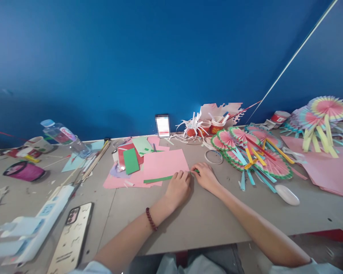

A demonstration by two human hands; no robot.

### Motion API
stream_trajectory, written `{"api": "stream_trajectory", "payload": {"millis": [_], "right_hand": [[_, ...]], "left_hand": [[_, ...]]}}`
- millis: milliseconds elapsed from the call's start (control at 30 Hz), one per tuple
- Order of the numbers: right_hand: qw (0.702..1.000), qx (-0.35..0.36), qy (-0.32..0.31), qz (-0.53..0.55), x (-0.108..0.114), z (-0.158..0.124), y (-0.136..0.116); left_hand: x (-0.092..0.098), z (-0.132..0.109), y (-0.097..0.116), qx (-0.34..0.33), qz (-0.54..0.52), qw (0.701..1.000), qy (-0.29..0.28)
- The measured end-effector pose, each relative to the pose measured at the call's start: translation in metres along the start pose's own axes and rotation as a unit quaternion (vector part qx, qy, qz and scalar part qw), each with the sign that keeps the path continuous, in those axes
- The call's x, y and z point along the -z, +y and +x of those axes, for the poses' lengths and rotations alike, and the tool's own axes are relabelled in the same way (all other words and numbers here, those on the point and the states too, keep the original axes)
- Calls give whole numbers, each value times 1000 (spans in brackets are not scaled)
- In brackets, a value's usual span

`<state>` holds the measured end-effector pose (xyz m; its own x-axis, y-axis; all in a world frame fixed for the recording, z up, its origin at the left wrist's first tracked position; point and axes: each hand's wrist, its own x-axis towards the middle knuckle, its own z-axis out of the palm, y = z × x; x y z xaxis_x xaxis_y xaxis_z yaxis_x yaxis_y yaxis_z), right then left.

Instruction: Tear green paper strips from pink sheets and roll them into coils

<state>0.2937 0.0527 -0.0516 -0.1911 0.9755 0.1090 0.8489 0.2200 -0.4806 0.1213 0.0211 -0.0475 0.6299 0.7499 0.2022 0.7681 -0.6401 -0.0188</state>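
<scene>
My left hand (178, 186) and my right hand (204, 176) rest close together on the grey table (205, 217). Both have their fingers curled and pinched on a narrow green paper strip (158, 179). The strip runs left from my fingers along the lower edge of a pink paper sheet (164, 163). A dark red bead bracelet sits on my left wrist.
Green and red cards (130, 160) lie left of the pink sheet. Pink pleated paper fans (254, 152) with coloured strips lie right, with a tape ring (213, 156) and paper cups (208, 126) behind. A water bottle (64, 137), phone (71, 238) and sticks are at left.
</scene>
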Motion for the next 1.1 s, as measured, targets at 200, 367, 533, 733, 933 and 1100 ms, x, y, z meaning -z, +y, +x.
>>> {"api": "stream_trajectory", "payload": {"millis": [200,367,533,733,933,1100], "right_hand": [[1000,-4,-9,2,4,-1,-3],[1000,-2,-9,2,3,0,-1],[1000,9,-2,13,1,-1,4],[995,1,15,94,0,3,13],[971,-20,71,227,10,10,22],[937,-61,19,343,20,15,18]], "left_hand": [[0,-1,0,-5,7,1000,11],[-2,-1,0,-2,13,1000,14],[-4,-1,0,0,-3,1000,14],[-5,-1,0,-4,8,1000,9],[-5,-5,-5,-5,-18,1000,21],[-10,-5,-10,4,-36,998,43]]}}
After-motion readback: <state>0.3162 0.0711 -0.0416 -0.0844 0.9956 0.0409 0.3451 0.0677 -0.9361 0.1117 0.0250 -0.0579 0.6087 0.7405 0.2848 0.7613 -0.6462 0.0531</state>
